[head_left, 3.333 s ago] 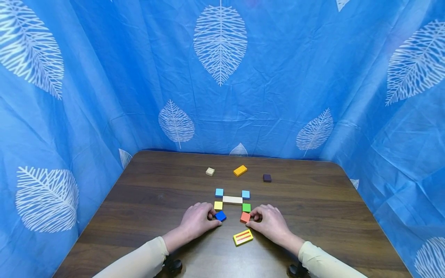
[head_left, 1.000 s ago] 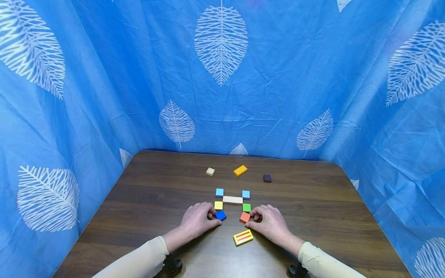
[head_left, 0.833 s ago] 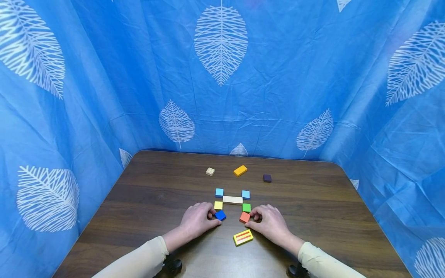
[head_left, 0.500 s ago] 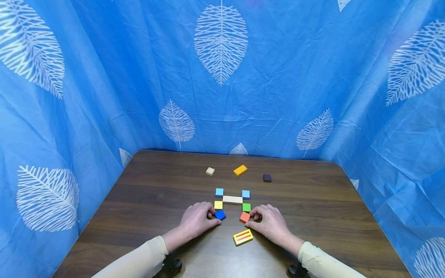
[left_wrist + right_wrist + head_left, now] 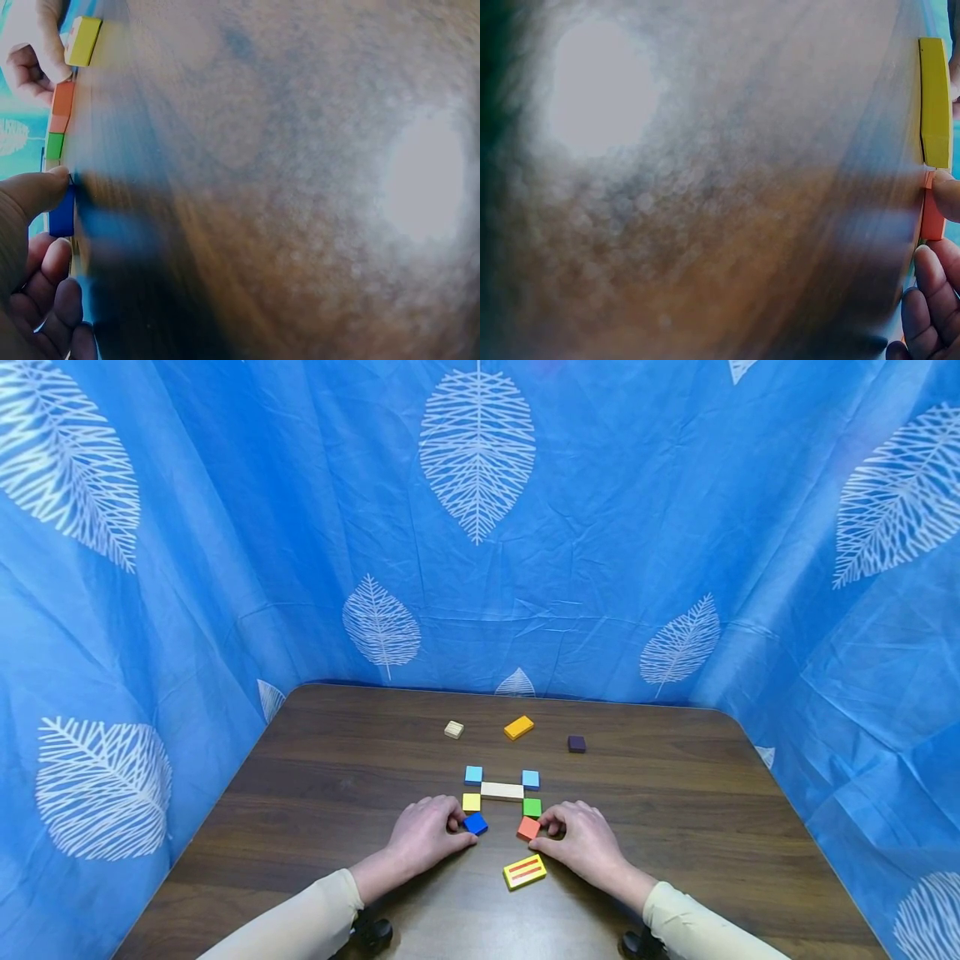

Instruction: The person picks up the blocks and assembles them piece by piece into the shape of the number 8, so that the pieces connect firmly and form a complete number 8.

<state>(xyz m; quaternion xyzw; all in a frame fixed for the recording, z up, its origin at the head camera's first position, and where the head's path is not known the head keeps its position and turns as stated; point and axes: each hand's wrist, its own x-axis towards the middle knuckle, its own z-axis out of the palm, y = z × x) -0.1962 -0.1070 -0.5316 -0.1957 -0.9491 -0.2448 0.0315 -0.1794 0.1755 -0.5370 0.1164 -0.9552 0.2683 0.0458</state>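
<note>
Between thumb and fingertips, my left hand (image 5: pixel 426 832) pinches a dark blue block (image 5: pixel 476 823), turned at an angle on the table. My right hand (image 5: pixel 585 837) pinches a red-orange block (image 5: pixel 528 828) in the same way. Just beyond the blue block lies a yellow square block (image 5: pixel 471 802); a green block (image 5: pixel 532 808) lies right behind the red-orange one. A long pale block (image 5: pixel 502 792) spans between two light blue blocks (image 5: pixel 473 775) farther back. In the left wrist view the thumb presses one side of the blue block, with a finger at the other.
A yellow block with red stripes (image 5: pixel 525 872) lies nearer, between my forearms. Toward the back are a beige ridged block (image 5: pixel 453 730), an orange block (image 5: pixel 518 727) and a dark purple block (image 5: pixel 576 744). A blue leaf-patterned curtain (image 5: pixel 585 527) hangs behind the wooden table (image 5: pixel 315 777).
The red-orange block and the right fingertips have shifted very slightly left since the oldest frame. Both hands otherwise stay in place on their blocks.
</note>
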